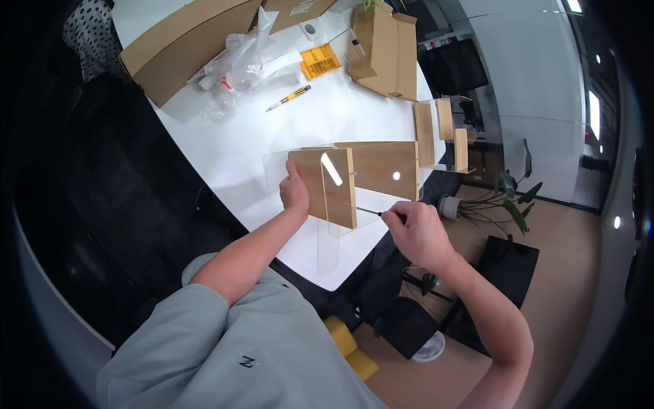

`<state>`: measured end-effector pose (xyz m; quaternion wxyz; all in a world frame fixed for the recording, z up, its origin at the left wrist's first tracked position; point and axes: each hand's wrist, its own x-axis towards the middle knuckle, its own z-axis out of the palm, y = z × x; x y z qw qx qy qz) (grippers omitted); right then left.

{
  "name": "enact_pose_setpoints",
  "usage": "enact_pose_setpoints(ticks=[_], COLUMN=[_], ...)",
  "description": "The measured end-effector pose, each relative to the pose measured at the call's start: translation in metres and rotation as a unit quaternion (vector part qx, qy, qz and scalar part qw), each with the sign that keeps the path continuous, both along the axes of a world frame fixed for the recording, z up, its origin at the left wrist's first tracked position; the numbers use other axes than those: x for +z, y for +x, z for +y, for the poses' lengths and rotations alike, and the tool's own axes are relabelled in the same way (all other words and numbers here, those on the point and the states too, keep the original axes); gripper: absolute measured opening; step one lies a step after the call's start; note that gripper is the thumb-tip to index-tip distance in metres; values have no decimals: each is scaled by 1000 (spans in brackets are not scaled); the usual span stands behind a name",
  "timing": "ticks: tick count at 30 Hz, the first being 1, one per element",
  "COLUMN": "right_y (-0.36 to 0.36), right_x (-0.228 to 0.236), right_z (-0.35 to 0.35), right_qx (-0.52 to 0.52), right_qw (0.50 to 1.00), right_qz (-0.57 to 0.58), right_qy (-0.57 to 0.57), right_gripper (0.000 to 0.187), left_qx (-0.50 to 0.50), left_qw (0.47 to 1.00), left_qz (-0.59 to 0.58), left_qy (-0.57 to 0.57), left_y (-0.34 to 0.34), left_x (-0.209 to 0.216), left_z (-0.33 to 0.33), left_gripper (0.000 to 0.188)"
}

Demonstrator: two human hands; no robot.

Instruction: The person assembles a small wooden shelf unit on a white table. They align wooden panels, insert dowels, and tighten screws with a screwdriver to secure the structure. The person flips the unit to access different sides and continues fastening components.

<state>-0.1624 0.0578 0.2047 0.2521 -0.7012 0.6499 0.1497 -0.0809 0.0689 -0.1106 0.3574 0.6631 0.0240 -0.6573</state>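
A light wooden panel (310,177) stands upright on the white table, with a second wooden panel (381,167) behind it to the right. Clear acrylic sheets (328,252) with rounded corners stand against the wood. My left hand (296,191) is closed around the left edge of the nearer panel. In my right hand (421,233) is a thin screwdriver (369,211), its handle mostly hidden by the fingers. The shaft points left, and its tip is at the panel's narrow right edge, near the lower end. Whether a screw sits there is too small to tell.
A yellow-handled screwdriver (289,98) lies farther back on the white table (204,153). Around it are clear plastic wrap (238,65), a yellow packet (319,62) and opened cardboard boxes (385,54). Wood-and-acrylic pieces (424,129) stand at the right edge. A plant (507,184) is beyond.
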Motion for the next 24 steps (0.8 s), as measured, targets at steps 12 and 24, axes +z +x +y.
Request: enact_pose_setpoints(ticks=[12,24], right_y=[3,-8], right_x=[13,-7], right_z=[9,1], right_qx=[321,-34], right_qw=[931,999], right_qz=[124,-14], right_qy=[-123,8], right_gripper=[11,28], left_qx=[-15,0], left_qw=[1000,999], left_qz=[5,30], left_qy=[6,13], left_y=[0,-2], left_x=[2,-6], left_z=[-4,0], left_gripper=[89,90])
